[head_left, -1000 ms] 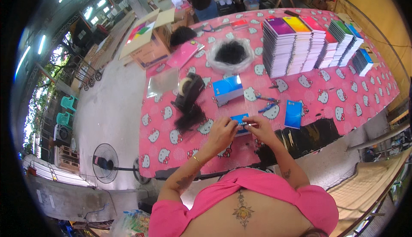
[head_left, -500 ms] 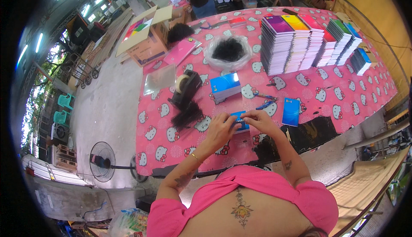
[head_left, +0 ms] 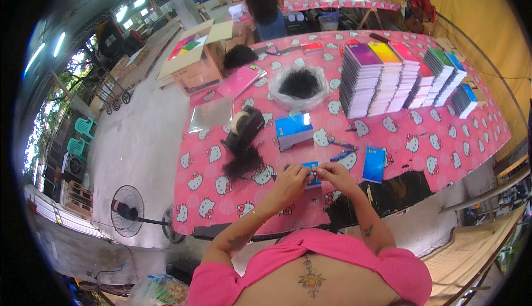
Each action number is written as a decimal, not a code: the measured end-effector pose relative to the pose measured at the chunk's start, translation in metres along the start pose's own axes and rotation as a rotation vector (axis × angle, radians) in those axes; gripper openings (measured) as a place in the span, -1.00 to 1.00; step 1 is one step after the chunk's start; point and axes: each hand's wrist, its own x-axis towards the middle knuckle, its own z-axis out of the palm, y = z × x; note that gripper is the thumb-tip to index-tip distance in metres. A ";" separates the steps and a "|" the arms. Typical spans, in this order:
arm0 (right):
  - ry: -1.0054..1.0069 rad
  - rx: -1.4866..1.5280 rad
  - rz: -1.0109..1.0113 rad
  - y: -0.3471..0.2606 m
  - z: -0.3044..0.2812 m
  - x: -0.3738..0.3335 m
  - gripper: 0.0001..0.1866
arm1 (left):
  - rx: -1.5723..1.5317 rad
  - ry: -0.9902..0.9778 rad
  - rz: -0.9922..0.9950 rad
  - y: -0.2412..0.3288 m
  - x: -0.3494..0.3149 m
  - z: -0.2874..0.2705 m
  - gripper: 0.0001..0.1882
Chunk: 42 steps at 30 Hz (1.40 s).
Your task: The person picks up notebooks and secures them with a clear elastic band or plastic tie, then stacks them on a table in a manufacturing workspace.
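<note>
A small blue-covered notebook [head_left: 314, 183] lies at the table's near edge, partly covered by both my hands. My left hand [head_left: 292, 187] is closed at its left side, fingertips and thumb on it. My right hand [head_left: 339, 176] pinches at its upper right, close to my left fingertips; what it pinches is too small to make out. Farther off stands a stack of blue notebooks [head_left: 294, 131]. Pens or slim tools [head_left: 342, 151] lie right of that stack, and another blue notebook [head_left: 374, 164] rests beyond my right hand. Left of my hands is a pile of thin black strands [head_left: 244, 163].
A black tape dispenser [head_left: 245, 130] stands left, near a clear plastic sheet [head_left: 211, 115]. Behind is a plastic bag of black strands [head_left: 300, 84]. Tall notebook stacks [head_left: 363, 84] fill the right back. An open carton [head_left: 198, 70] and a floor fan [head_left: 127, 210] are leftward. A person [head_left: 264, 6] is beyond.
The whole view has tipped up, so the table sits lower in it. My right fingertips have come down the notebook, closer to my left ones. My left hand stays on the notebook.
</note>
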 end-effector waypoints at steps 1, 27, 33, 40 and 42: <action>-0.001 0.017 0.003 -0.001 0.000 -0.001 -0.69 | -0.007 0.013 0.004 0.002 0.001 0.000 -0.80; 0.008 -0.354 -0.460 -0.052 0.021 -0.017 -0.58 | -0.183 -0.075 0.039 0.007 0.019 -0.045 -0.74; 0.192 -0.010 -0.239 -0.044 0.019 -0.036 -0.60 | -0.409 -0.068 -0.075 0.018 0.024 -0.042 -0.71; 0.218 -0.188 -0.333 -0.059 0.012 -0.045 -0.72 | -0.255 -0.033 0.087 0.022 0.032 -0.047 -0.68; 0.230 -0.182 -0.318 -0.064 0.016 -0.045 -0.72 | -0.254 0.009 0.106 0.023 0.032 -0.047 -0.66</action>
